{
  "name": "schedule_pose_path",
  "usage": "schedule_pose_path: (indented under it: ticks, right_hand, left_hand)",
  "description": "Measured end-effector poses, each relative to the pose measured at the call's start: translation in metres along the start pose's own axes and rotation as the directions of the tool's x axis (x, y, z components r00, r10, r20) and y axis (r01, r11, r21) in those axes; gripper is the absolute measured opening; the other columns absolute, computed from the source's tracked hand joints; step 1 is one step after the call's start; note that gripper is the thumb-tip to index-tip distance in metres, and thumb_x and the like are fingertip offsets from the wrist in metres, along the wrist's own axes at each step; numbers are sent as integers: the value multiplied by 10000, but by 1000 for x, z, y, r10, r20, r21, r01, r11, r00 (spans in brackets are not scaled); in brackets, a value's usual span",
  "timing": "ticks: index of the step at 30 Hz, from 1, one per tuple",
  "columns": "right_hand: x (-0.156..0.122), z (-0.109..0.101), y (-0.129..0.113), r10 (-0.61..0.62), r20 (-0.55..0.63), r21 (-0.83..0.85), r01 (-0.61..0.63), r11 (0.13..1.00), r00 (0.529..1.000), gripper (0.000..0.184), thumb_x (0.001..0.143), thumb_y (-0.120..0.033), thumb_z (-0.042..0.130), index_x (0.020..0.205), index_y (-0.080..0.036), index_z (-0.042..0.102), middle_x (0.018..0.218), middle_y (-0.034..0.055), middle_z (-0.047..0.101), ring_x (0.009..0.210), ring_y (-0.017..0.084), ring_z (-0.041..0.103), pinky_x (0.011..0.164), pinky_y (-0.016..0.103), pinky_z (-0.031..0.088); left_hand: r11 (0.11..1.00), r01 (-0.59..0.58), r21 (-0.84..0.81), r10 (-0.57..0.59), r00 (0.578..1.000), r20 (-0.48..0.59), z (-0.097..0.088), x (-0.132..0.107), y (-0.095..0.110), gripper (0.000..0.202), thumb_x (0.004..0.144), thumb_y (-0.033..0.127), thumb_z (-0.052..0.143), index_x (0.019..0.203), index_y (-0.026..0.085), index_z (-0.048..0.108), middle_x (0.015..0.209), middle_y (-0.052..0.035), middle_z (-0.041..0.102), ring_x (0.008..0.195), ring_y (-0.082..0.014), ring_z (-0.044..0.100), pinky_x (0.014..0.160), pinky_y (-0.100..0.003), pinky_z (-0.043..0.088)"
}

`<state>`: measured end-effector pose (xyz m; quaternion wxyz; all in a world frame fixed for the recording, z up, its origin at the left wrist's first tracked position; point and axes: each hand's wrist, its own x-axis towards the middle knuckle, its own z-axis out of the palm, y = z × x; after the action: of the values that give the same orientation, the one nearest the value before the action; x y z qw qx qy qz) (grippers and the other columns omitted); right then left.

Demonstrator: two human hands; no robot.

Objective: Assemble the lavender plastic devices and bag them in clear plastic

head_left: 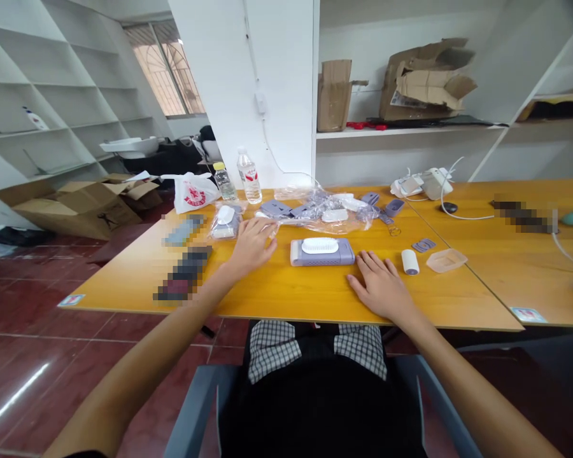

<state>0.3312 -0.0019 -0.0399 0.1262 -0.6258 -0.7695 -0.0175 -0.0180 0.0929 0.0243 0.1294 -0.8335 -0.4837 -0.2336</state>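
Note:
My left hand (254, 248) is over the left half of the table, fingers stretched forward and thumb apart. Its fingertips are at the edge of a crinkled clear plastic bag (310, 210); whether they touch it I cannot tell. Just left of these fingers lies a bagged purple-and-white piece (226, 222). My right hand (382, 284) rests flat on the tabletop, fingers spread. Beside its fingertips lies a purple case (322, 256) with a white bristled oval brush head (319, 245) on top. To the right of that hand stands a small white cylinder (410, 261).
Purple and white parts (277, 208) lie among the plastic. A translucent tray (446, 260) and flat purple piece (424, 245) are at right. Two bottles (249, 178) and a white bag (195, 192) stand at the back left. Chargers (432, 183) trail a white cable. The table's front edge (286, 320) is near me.

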Motion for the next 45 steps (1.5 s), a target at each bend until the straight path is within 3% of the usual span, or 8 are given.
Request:
schedule_pose_path:
  ticks: [10, 17, 23, 29, 33, 37, 40, 45]
  right_hand:
    - [-3, -4, 6, 15, -96, 134, -2, 991, 995, 665, 1043, -511, 462, 1615, -175, 519, 1674, 182, 543, 1507, 410, 542, 1264, 614, 398]
    - [48, -14, 25, 24, 45, 162, -31, 986, 999, 684, 1017, -454, 572, 1627, -149, 517, 1759, 205, 418, 1596, 428, 442, 1294, 632, 365]
    - [68, -14, 33, 48, -44, 325, -31, 945, 998, 755, 973, -392, 622, 1665, -140, 457, 1791, 220, 345, 1656, 407, 350, 1332, 621, 321]
    - [30, -26, 16, -60, -265, 600, 213, 771, 962, 701, 923, -409, 706, 1586, -241, 553, 1678, 154, 543, 1570, 372, 491, 1303, 592, 388]
    - [23, -49, -4, 74, -52, 887, 12, 462, 996, 542, 1001, -573, 627, 1427, -239, 647, 1268, 149, 793, 1076, 310, 783, 932, 504, 645]
    - [21, -51, -18, 120, 92, 920, -130, 371, 989, 689, 806, -492, 873, 1388, -214, 634, 899, 47, 788, 733, 226, 742, 666, 372, 616]
    - [21, -43, -20, 133, 175, 945, -204, 256, 976, 608, 752, -455, 908, 1249, -191, 679, 714, 1, 732, 631, 199, 695, 621, 355, 593]
    - [19, -36, -23, 114, 240, 965, -249, 77, 964, 595, 687, -410, 968, 1162, -181, 693, 707, 3, 748, 583, 159, 670, 590, 313, 568]
  left_hand:
    - [984, 26, -176, -70, 966, -249, -17, -40, 4, 281, 1081, 261, 505, 1249, 231, 729, 1309, -98, 763, 1295, -240, 681, 1189, -465, 550]
    - [966, 128, -225, -162, 977, -141, -16, -86, -8, 305, 1022, 229, 517, 1215, 252, 753, 1305, -87, 790, 1252, -246, 733, 1169, -480, 586]
    - [964, -8, -267, -59, 969, -241, -14, -96, -17, 299, 1027, 157, 519, 1167, 190, 782, 1247, -117, 807, 1203, -252, 756, 1103, -475, 621]
    - [963, -44, -265, -38, 955, -295, -17, -100, -17, 306, 1028, 107, 516, 1102, 187, 802, 1199, -101, 822, 1178, -232, 763, 1084, -430, 626]
    - [955, -51, -293, -40, 955, -294, -23, -105, -7, 313, 1027, 101, 517, 1074, 202, 809, 1210, -92, 819, 1187, -225, 762, 1095, -425, 620]
    - [925, 8, -380, -125, 951, -284, -29, -110, 5, 228, 997, 145, 586, 966, 213, 801, 1289, -108, 780, 1221, -244, 748, 1107, -438, 612]
    - [770, 191, -609, -418, 872, -255, -30, -112, 10, 175, 908, 289, 779, 1056, 205, 742, 1378, -135, 721, 1230, -278, 738, 1064, -469, 640]
    - [128, 395, -910, -636, 736, 230, -30, -111, 11, 647, 697, 497, 980, 1163, 160, 684, 1072, -92, 776, 859, -223, 787, 845, -431, 690]
